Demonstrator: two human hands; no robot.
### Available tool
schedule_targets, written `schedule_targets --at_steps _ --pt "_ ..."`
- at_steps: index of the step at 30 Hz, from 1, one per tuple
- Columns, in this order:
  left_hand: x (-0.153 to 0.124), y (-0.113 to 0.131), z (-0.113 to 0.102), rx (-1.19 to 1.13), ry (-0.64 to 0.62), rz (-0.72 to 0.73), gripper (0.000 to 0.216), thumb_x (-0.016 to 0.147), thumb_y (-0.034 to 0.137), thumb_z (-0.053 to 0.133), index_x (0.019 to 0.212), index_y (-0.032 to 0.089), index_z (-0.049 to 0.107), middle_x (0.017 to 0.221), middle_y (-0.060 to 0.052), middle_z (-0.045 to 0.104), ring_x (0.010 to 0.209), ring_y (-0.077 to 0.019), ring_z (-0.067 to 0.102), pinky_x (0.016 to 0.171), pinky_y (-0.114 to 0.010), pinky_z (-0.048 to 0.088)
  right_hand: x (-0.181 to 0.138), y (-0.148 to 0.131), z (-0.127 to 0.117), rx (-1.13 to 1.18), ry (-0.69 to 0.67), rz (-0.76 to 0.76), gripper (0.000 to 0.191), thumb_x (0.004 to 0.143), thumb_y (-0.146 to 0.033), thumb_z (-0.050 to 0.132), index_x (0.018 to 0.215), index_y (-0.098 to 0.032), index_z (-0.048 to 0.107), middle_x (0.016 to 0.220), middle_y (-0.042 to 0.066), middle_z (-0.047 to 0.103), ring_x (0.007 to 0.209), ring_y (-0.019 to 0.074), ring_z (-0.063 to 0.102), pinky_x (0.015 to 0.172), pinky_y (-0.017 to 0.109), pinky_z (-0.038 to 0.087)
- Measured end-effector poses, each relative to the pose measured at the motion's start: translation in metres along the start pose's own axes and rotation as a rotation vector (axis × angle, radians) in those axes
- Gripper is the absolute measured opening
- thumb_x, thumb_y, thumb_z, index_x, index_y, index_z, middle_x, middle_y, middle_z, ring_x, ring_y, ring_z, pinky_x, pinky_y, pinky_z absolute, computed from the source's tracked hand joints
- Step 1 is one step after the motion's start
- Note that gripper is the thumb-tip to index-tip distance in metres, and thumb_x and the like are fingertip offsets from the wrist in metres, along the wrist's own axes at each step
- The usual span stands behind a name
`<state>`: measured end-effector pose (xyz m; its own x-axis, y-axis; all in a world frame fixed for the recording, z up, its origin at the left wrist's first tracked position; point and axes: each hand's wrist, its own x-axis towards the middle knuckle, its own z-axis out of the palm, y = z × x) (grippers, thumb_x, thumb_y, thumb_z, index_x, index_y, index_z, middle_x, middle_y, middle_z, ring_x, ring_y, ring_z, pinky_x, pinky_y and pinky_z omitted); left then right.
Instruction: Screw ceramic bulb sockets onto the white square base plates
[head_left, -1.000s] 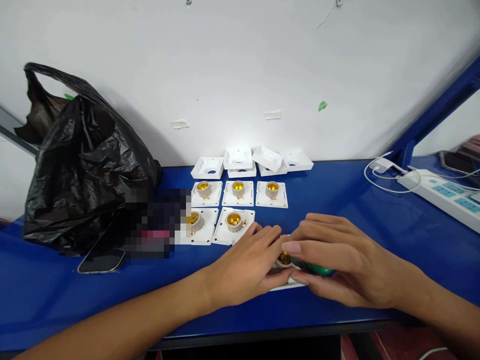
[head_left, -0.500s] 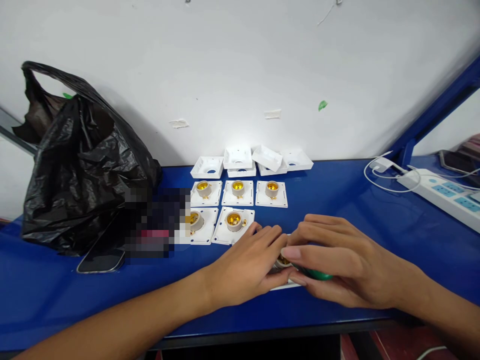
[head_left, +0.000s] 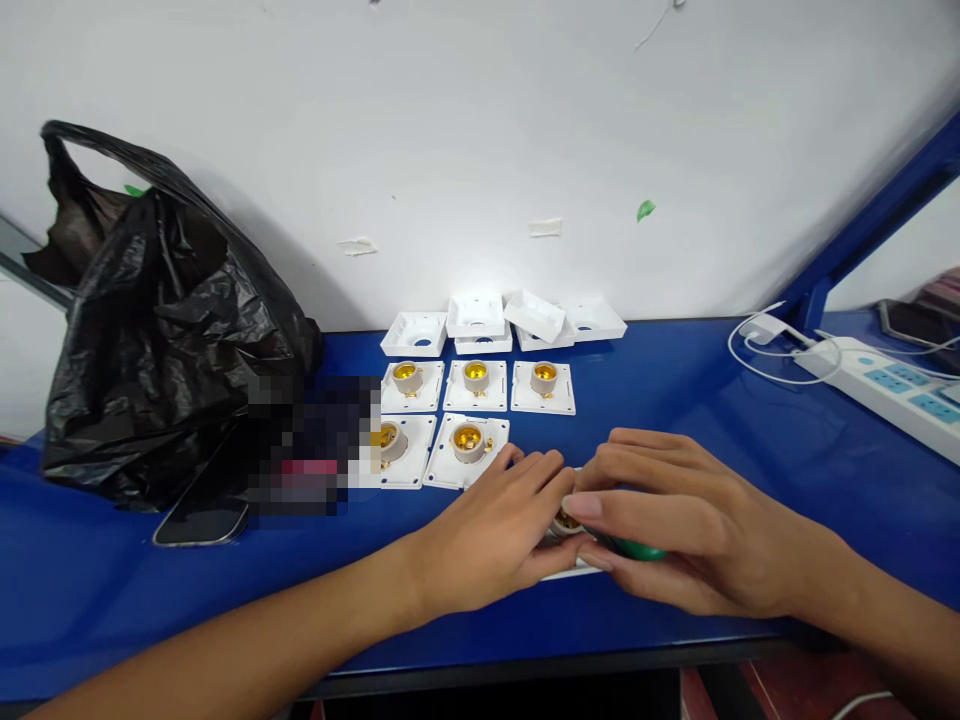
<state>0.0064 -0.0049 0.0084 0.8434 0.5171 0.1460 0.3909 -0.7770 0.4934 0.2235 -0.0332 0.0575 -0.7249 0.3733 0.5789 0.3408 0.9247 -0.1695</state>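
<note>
My left hand (head_left: 517,515) is closed around the near lamp holder (head_left: 568,520), a round socket with a brass-coloured inside on a white square base plate (head_left: 570,573). My right hand (head_left: 675,525) grips a green-handled screwdriver (head_left: 637,550) right beside that socket. Fingers cover most of the tool, and its tip is hidden. Beyond my left hand lies another lamp holder (head_left: 469,443) on its white plate, with several more alike in two rows, such as the back right one (head_left: 544,380).
White square covers (head_left: 414,335) lie along the wall, some stacked. A black plastic bag (head_left: 180,300) and a phone (head_left: 202,515) are at left, by a blurred-out patch. On the right, a white power strip (head_left: 885,375) with cables rests on the blue table (head_left: 660,380).
</note>
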Motion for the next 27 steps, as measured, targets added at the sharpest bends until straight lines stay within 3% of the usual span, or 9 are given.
schedule_targets --at_steps 27 --pt "-0.0011 0.0013 0.0006 0.002 0.017 -0.022 0.021 0.105 0.039 0.053 0.114 0.022 0.061 0.112 -0.006 0.066 0.103 -0.0259 0.066 0.102 -0.046 0.048 -0.0047 -0.0009 0.0004 -0.071 -0.065 0.044 0.033 0.103 -0.020 0.053 0.136 -0.024 0.053 0.103 0.003 0.072 0.098 0.0149 0.068 0.103 0.035 0.048"
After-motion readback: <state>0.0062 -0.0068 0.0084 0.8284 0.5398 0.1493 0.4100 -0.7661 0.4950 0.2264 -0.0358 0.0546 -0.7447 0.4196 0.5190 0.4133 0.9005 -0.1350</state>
